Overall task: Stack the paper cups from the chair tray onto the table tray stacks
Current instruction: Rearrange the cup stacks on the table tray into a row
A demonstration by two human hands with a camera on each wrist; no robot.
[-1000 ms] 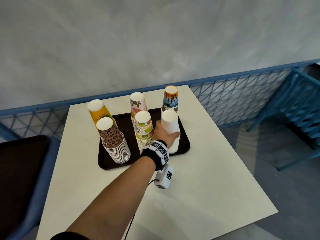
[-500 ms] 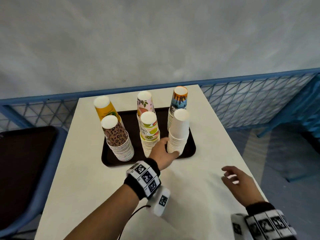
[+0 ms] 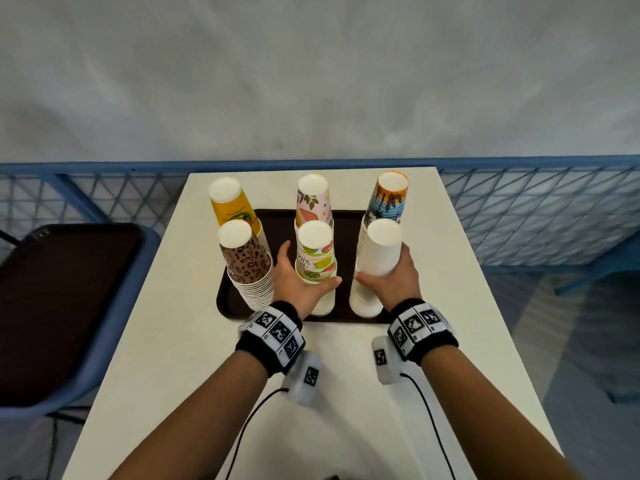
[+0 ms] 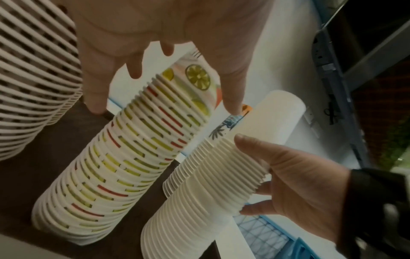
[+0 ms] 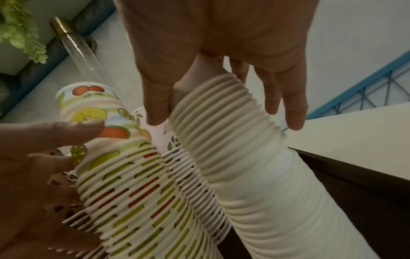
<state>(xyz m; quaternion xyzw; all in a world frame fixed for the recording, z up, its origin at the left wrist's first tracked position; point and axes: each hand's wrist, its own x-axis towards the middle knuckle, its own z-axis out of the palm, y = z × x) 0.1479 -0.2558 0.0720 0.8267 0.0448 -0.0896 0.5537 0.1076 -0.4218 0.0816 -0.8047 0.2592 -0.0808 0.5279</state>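
Note:
Six stacks of upturned paper cups stand on the dark table tray. My left hand curls round the fruit-print stack in the front middle, thumb in front and fingers behind; the left wrist view shows that stack between my spread fingers. At the front right, the plain white stack is gripped by my right hand, its thumb on the left side. The right wrist view shows the white stack between thumb and fingers. No cups show on the chair tray at the left.
A leopard-print stack stands close to my left hand, with yellow, pink leaf and palm-print stacks behind. A blue mesh railing runs behind the white table. Wrist-camera cables trail over the table's near part.
My left hand left the white stack and now holds the fruit-print stack. My right hand came up from the table's front right and took hold of the white stack.

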